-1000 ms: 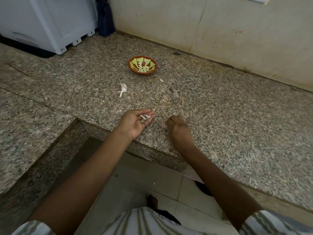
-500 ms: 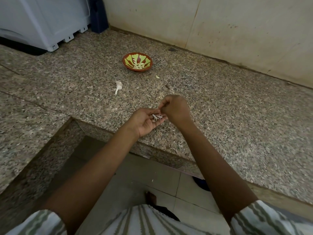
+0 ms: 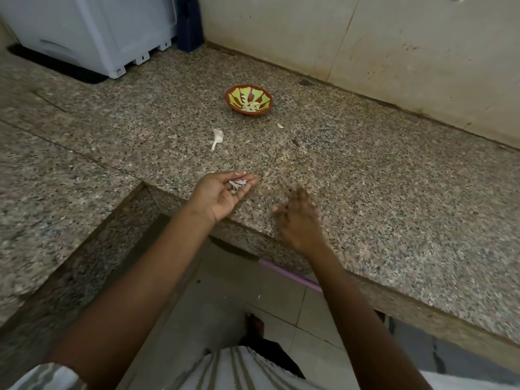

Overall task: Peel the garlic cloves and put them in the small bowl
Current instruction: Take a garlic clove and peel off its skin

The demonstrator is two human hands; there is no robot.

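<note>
Granite counter (image 3: pixel 394 192), one small bowl (image 3: pixel 247 114), left hand (image 3: pixel 222 195) flat under garlic skins (image 3: pixel 236 184), right hand (image 3: pixel 299 220) spread.

One wide-angle view from the person's head looks forward and steeply down onto the surface (image 3: pixel 394 192). It is near enough that both forearms rise from the bottom of the view to the left hand (image 3: pixel 222 195) and right hand (image 3: pixel 298 220) at the surface's near edge. The wall (image 3: pixel 422 66) runs along the far edge, and the floor (image 3: pixel 219 291) and shirt (image 3: pixel 239 370) lie below.
</note>
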